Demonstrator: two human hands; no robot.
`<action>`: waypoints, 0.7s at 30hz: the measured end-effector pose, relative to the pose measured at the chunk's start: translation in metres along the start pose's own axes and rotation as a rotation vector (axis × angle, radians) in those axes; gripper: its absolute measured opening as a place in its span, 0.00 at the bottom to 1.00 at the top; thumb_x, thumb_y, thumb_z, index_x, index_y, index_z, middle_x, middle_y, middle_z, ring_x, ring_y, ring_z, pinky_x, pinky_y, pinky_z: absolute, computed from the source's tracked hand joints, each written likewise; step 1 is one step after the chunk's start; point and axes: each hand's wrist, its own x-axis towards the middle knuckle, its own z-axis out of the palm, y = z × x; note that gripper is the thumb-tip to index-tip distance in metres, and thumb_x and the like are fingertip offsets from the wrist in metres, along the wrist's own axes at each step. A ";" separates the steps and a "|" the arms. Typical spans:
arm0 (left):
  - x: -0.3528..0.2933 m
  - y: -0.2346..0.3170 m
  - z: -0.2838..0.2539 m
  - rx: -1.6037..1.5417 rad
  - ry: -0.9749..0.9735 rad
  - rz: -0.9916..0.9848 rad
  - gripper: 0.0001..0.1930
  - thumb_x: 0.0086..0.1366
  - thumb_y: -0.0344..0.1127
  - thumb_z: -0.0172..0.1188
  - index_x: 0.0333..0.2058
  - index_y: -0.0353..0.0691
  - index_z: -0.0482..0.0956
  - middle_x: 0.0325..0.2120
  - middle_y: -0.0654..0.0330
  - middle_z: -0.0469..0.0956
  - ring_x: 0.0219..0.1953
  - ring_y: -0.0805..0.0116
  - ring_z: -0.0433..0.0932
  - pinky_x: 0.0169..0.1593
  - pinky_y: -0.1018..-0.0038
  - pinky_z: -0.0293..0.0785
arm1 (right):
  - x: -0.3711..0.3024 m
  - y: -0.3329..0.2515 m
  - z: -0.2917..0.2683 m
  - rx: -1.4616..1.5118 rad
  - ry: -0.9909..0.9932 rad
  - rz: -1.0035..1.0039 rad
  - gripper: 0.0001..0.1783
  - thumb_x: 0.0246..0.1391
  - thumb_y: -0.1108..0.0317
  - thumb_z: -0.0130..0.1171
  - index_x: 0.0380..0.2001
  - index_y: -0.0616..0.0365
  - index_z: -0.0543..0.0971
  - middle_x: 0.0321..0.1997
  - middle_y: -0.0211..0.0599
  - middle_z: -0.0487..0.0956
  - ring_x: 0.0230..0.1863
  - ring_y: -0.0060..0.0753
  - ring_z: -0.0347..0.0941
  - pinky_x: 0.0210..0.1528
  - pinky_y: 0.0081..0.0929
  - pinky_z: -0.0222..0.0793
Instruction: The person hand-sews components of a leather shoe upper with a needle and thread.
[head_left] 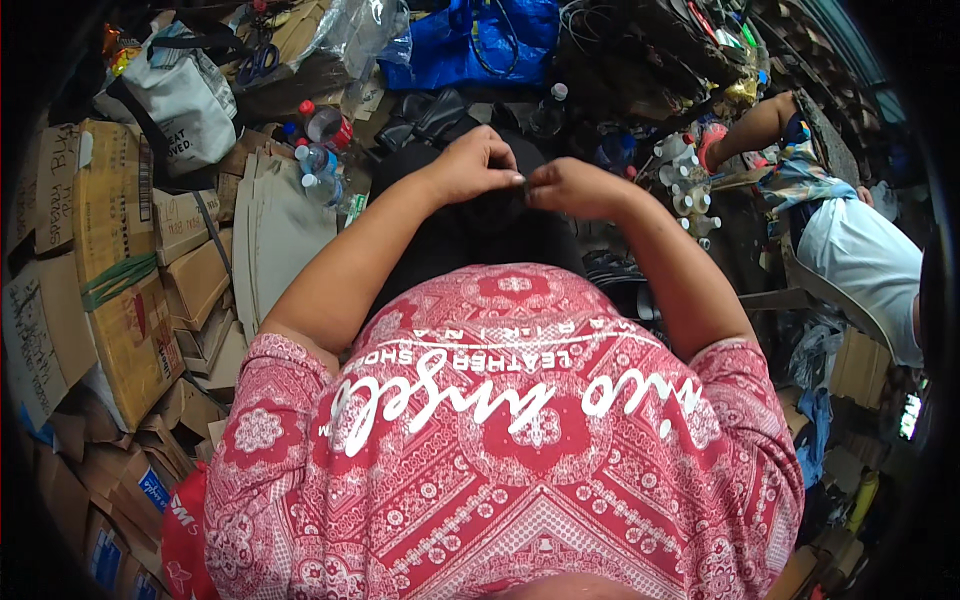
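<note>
My left hand (474, 168) and my right hand (578, 189) meet fingertip to fingertip above my dark-clothed lap (470, 240). The left thumb and fingers are pinched together, and a tiny pale spot shows at their tips. On the right, the fingers curl in with the thumb, close beside the left fingertips. Whatever lies between them is too small and dark to name. Just past the hands is a black bag-like item (425, 118).
Flattened cardboard (115, 270) is stacked at the left, near plastic bottles (322, 175). A blue bag (470, 45) stands at the far side. More bottles (685, 185) cluster at right, beside another seated person (850, 240). A white bag (185, 105) sits at far left.
</note>
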 end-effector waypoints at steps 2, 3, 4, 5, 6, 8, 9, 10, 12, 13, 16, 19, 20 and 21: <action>-0.005 0.002 0.003 -0.130 0.037 -0.017 0.10 0.50 0.38 0.68 0.26 0.39 0.79 0.34 0.60 0.66 0.39 0.68 0.68 0.41 0.75 0.67 | -0.011 0.001 0.005 0.041 -0.004 -0.050 0.12 0.48 0.64 0.55 0.31 0.63 0.77 0.21 0.37 0.74 0.25 0.26 0.68 0.33 0.29 0.66; -0.007 0.006 0.005 -0.105 0.060 -0.024 0.10 0.50 0.38 0.68 0.25 0.39 0.78 0.33 0.60 0.66 0.38 0.68 0.68 0.40 0.75 0.67 | -0.020 -0.001 0.006 0.015 0.011 -0.052 0.12 0.51 0.64 0.54 0.31 0.64 0.76 0.21 0.38 0.73 0.25 0.25 0.67 0.32 0.28 0.65; -0.008 0.009 0.005 -0.082 0.082 -0.031 0.10 0.49 0.38 0.68 0.25 0.39 0.78 0.33 0.60 0.66 0.38 0.68 0.69 0.40 0.75 0.67 | -0.025 0.001 0.009 0.013 0.005 -0.051 0.12 0.51 0.64 0.54 0.31 0.64 0.76 0.21 0.38 0.73 0.25 0.25 0.67 0.32 0.28 0.65; -0.009 0.010 0.005 -0.087 0.085 -0.035 0.10 0.49 0.38 0.68 0.25 0.39 0.78 0.33 0.60 0.66 0.38 0.68 0.69 0.40 0.75 0.67 | -0.028 0.004 0.011 0.086 0.030 -0.063 0.11 0.52 0.65 0.54 0.31 0.64 0.76 0.21 0.38 0.73 0.25 0.25 0.67 0.32 0.28 0.65; -0.010 0.013 0.006 -0.066 0.107 -0.031 0.10 0.49 0.37 0.68 0.25 0.39 0.78 0.32 0.61 0.67 0.36 0.69 0.69 0.39 0.74 0.67 | -0.032 0.006 0.014 0.160 0.057 -0.071 0.11 0.53 0.65 0.54 0.31 0.64 0.76 0.21 0.38 0.72 0.25 0.24 0.66 0.31 0.28 0.64; -0.011 0.016 0.006 -0.054 0.132 -0.033 0.10 0.49 0.37 0.68 0.25 0.39 0.78 0.31 0.61 0.68 0.35 0.69 0.70 0.38 0.74 0.68 | -0.039 0.008 0.019 0.189 0.067 -0.088 0.11 0.54 0.66 0.54 0.30 0.65 0.74 0.19 0.36 0.70 0.25 0.23 0.64 0.30 0.27 0.63; -0.011 0.017 0.005 -0.073 0.106 -0.028 0.10 0.49 0.37 0.68 0.25 0.39 0.78 0.30 0.61 0.69 0.33 0.69 0.71 0.37 0.74 0.68 | -0.043 0.004 0.020 0.194 0.074 -0.065 0.11 0.54 0.66 0.54 0.28 0.65 0.73 0.19 0.35 0.68 0.24 0.22 0.62 0.29 0.27 0.62; -0.012 0.018 0.003 -0.093 0.080 -0.023 0.10 0.49 0.37 0.68 0.25 0.39 0.78 0.29 0.61 0.70 0.32 0.69 0.72 0.37 0.74 0.69 | -0.045 0.002 0.021 0.199 0.081 -0.042 0.11 0.54 0.66 0.54 0.27 0.65 0.72 0.18 0.33 0.66 0.24 0.21 0.60 0.28 0.27 0.62; -0.009 0.020 -0.001 -0.104 0.069 -0.022 0.11 0.48 0.39 0.68 0.24 0.39 0.78 0.29 0.59 0.72 0.32 0.65 0.74 0.37 0.72 0.70 | -0.047 0.006 0.027 0.266 0.122 -0.095 0.12 0.54 0.66 0.53 0.24 0.65 0.70 0.17 0.31 0.63 0.23 0.20 0.58 0.26 0.27 0.60; -0.008 0.020 -0.002 -0.110 0.058 -0.015 0.12 0.48 0.40 0.67 0.24 0.39 0.78 0.28 0.56 0.74 0.33 0.61 0.75 0.38 0.70 0.71 | -0.050 0.003 0.027 0.266 0.122 -0.068 0.12 0.55 0.66 0.53 0.24 0.65 0.69 0.17 0.30 0.63 0.23 0.19 0.57 0.26 0.26 0.59; -0.009 0.019 0.003 -0.144 0.023 -0.016 0.10 0.49 0.37 0.68 0.25 0.39 0.77 0.27 0.61 0.72 0.31 0.69 0.73 0.35 0.75 0.69 | -0.064 0.002 0.027 0.239 0.120 -0.038 0.12 0.55 0.67 0.53 0.24 0.64 0.69 0.18 0.26 0.62 0.23 0.17 0.57 0.25 0.23 0.57; -0.007 0.005 -0.001 -0.183 0.002 -0.094 0.10 0.52 0.37 0.66 0.26 0.37 0.77 0.28 0.62 0.73 0.32 0.71 0.73 0.36 0.75 0.68 | -0.098 -0.007 0.006 0.393 0.225 -0.124 0.11 0.55 0.67 0.54 0.24 0.63 0.71 0.19 0.20 0.63 0.24 0.13 0.58 0.25 0.19 0.56; -0.009 0.000 -0.003 -0.321 -0.059 -0.171 0.10 0.53 0.37 0.66 0.26 0.36 0.76 0.29 0.62 0.74 0.33 0.72 0.73 0.37 0.75 0.68 | -0.108 -0.007 -0.002 0.408 0.276 -0.141 0.10 0.55 0.68 0.54 0.24 0.62 0.71 0.19 0.19 0.64 0.24 0.12 0.59 0.25 0.17 0.56; -0.006 -0.002 -0.007 -0.341 -0.129 -0.157 0.11 0.55 0.38 0.64 0.28 0.35 0.78 0.30 0.62 0.74 0.36 0.71 0.73 0.41 0.74 0.68 | -0.112 -0.004 -0.007 0.509 0.259 -0.093 0.09 0.55 0.68 0.55 0.26 0.62 0.73 0.21 0.20 0.66 0.25 0.12 0.61 0.26 0.16 0.58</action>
